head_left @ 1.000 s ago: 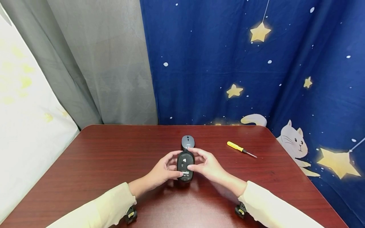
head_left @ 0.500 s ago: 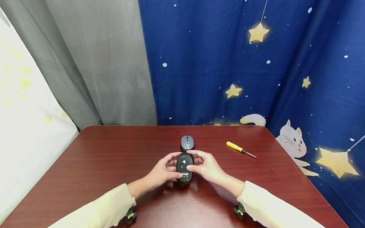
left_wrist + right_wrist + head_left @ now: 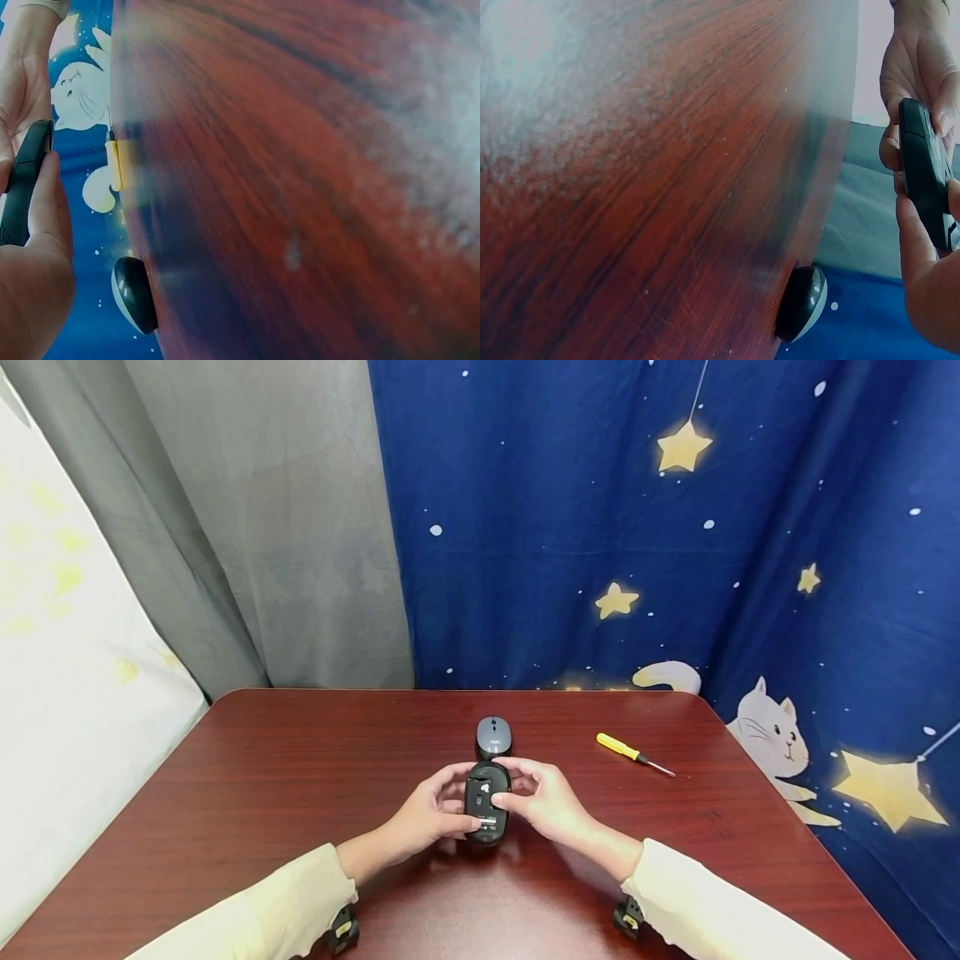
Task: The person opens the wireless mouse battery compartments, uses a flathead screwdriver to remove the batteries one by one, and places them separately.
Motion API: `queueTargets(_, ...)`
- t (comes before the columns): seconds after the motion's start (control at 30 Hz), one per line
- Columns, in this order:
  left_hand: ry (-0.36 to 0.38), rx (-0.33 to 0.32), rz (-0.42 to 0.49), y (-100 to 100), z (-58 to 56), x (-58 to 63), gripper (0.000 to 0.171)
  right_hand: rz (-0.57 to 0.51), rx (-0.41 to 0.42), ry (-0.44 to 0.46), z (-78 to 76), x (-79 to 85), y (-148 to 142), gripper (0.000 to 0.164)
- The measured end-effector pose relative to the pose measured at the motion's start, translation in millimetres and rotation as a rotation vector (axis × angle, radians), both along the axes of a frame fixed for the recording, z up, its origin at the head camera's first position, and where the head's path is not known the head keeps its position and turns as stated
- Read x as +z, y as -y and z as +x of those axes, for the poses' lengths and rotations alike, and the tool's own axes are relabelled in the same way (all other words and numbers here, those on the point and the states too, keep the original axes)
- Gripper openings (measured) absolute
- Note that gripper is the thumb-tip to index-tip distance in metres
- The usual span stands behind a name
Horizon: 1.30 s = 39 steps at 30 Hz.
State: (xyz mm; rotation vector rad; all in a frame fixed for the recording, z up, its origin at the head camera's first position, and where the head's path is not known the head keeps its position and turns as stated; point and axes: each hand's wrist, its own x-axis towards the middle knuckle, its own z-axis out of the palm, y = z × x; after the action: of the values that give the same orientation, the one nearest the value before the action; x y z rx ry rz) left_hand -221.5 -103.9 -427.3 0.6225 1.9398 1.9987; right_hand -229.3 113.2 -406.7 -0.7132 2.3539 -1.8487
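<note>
Both hands hold a black computer mouse upside down, its label and white logo facing up. My left hand grips the left side, thumb on the near part of the underside. On the right side my right hand grips it, thumb on the underside and index finger at the far end. A dark, uneven edge runs across the far end of the underside. In the right wrist view the held mouse shows edge-on, well above the table. Just beyond it sits a grey mouse, right way up.
A screwdriver with a yellow handle lies on the right of the red-brown wooden table. Behind the table's far edge hang a grey curtain and a blue curtain with stars.
The dark, uneven edge at the far end of the underside has appeared in the last half second. Both hands keep their hold on the black mouse with hardly any movement.
</note>
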Motion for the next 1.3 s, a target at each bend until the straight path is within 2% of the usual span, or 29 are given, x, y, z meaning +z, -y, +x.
queueTargets(0.37, 0.004, 0.003, 0.006, 1.2, 0.0, 0.5, 0.071, -0.056, 0.022, 0.031, 2.7, 0.6, 2.7, 0.052)
queueTargets(0.73, 0.014, 0.002, 0.015, 2.1, 1.3, 1.4, 0.071, -0.016, -0.086, -0.056, 5.3, -0.8, 5.0, 0.045)
queueTargets(0.97, 0.015, -0.001, 0.017, 2.7, 1.1, -0.2, 0.07, -0.046, -0.133, -0.123, 5.7, 2.3, 6.9, 0.036)
queueTargets(1.13, 0.014, -0.006, 0.02, 2.8, 1.4, -0.7, 0.071, -0.021, -0.162, -0.177, 4.5, 4.9, 7.7, 0.033)
queueTargets(1.3, 0.022, -0.006, 0.023, 3.6, 1.5, -1.0, 0.071, -0.007, -0.174, -0.137, 5.7, 10.0, 6.7, 0.03)
